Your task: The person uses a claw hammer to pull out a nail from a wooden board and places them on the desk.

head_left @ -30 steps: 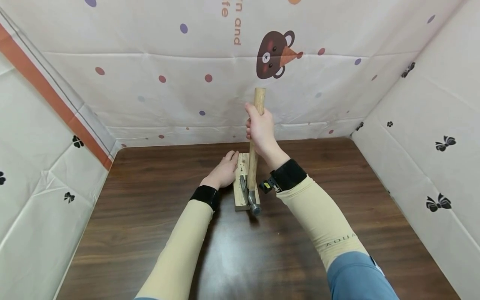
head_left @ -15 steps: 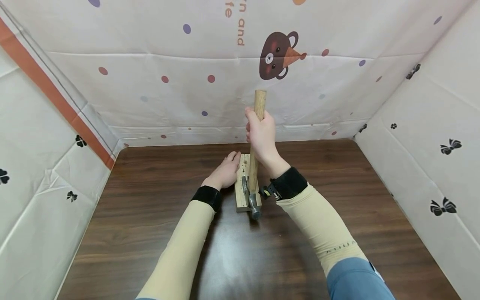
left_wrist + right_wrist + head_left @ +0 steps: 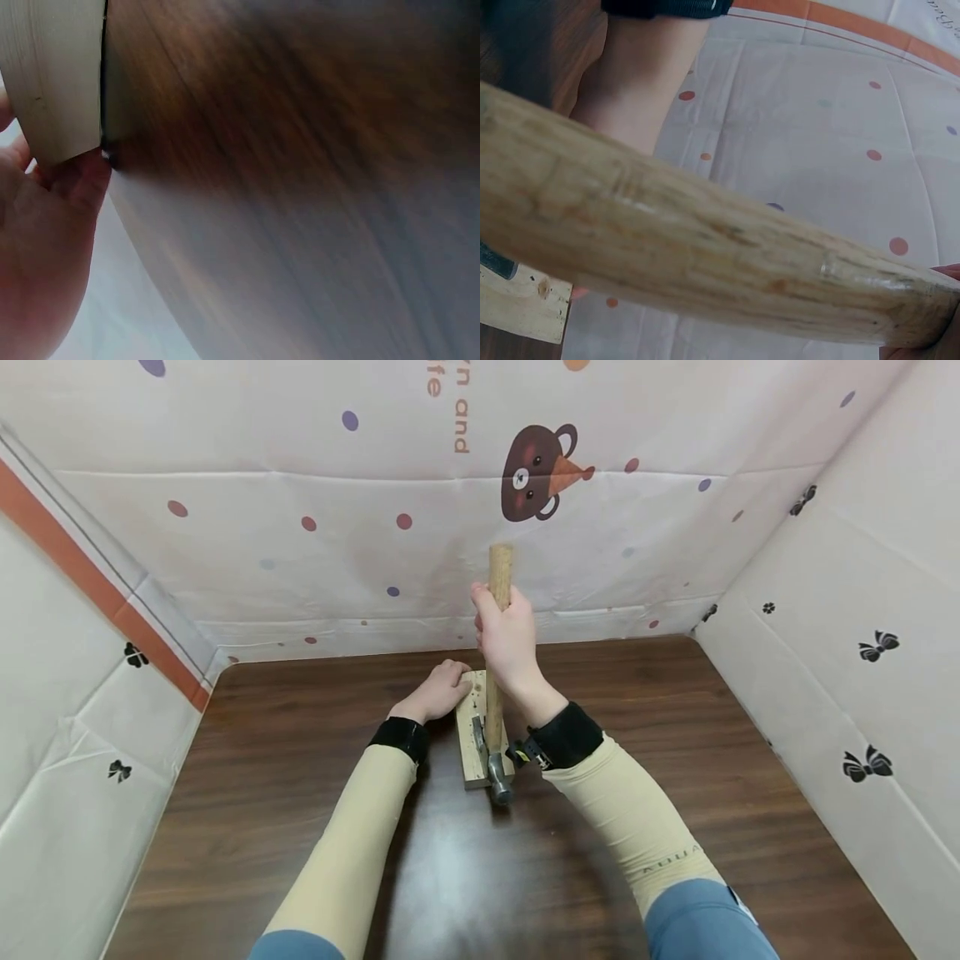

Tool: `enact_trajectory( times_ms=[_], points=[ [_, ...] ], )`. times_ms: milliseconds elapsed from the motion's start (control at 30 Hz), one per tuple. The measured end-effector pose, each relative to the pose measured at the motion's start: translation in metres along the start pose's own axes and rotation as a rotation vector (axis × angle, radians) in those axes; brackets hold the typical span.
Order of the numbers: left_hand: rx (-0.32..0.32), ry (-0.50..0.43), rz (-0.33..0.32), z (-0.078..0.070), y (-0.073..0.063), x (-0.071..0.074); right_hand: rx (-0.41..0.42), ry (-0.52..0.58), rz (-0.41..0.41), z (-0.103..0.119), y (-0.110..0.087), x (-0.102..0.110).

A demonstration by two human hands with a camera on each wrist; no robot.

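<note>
My right hand (image 3: 510, 639) grips the upper part of a hammer's (image 3: 494, 714) wooden handle. The handle stands up away from me, and its steel head is low at the near end of a pale wooden block (image 3: 472, 764). A narrow dark metal piece (image 3: 478, 733) lies on the block, left of the handle. My left hand (image 3: 435, 693) holds the block's far left end. In the left wrist view its thumb (image 3: 86, 180) is against the block's end. The right wrist view is mostly filled by the hammer handle (image 3: 705, 240); the claw is hidden.
The block lies on a dark brown wooden table (image 3: 285, 827), near its back edge. A white printed sheet (image 3: 337, 560) rises behind the table, with more white sheeting at both sides. Small dark marks dot the block's top.
The view has shifted slightly. The block has turned a little, its far end to the left, and the hammer head sits slightly nearer to me. Both hands keep their hold.
</note>
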State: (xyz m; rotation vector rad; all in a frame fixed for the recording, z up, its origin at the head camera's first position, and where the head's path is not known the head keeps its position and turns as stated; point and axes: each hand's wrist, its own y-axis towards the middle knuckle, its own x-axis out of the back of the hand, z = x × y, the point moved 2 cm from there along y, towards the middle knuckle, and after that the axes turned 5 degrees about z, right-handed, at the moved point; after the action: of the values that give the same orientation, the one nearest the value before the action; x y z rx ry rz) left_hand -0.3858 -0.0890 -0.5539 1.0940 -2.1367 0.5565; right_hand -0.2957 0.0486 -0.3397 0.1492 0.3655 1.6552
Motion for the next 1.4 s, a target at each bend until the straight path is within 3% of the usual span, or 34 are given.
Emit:
enact_trajectory(
  times_ms=[100, 200, 400, 567, 933, 1200, 1400],
  points=[
    [-0.005, -0.011, 0.011, -0.023, -0.014, 0.009, -0.009, -0.012, 0.018, 0.0, -0.001, -0.004],
    [-0.008, 0.005, 0.014, -0.038, -0.018, 0.009, -0.021, -0.014, 0.018, 0.001, -0.001, -0.005],
    [0.049, 0.095, 0.018, -0.047, -0.012, 0.005, -0.004, 0.001, -0.008, 0.003, 0.0, -0.002],
    [0.081, 0.107, 0.033, -0.045, -0.007, 0.004, 0.008, 0.018, -0.02, 0.004, 0.0, 0.0],
    [0.054, 0.08, 0.011, -0.033, -0.001, -0.001, 0.044, 0.04, -0.032, 0.007, -0.007, 0.002],
    [0.094, 0.113, 0.028, -0.041, -0.002, 0.0, 0.088, 0.052, -0.015, 0.01, -0.018, 0.007],
    [0.112, 0.115, 0.036, -0.038, 0.0, -0.002, 0.127, 0.074, 0.003, 0.011, -0.029, 0.01]
  ],
)
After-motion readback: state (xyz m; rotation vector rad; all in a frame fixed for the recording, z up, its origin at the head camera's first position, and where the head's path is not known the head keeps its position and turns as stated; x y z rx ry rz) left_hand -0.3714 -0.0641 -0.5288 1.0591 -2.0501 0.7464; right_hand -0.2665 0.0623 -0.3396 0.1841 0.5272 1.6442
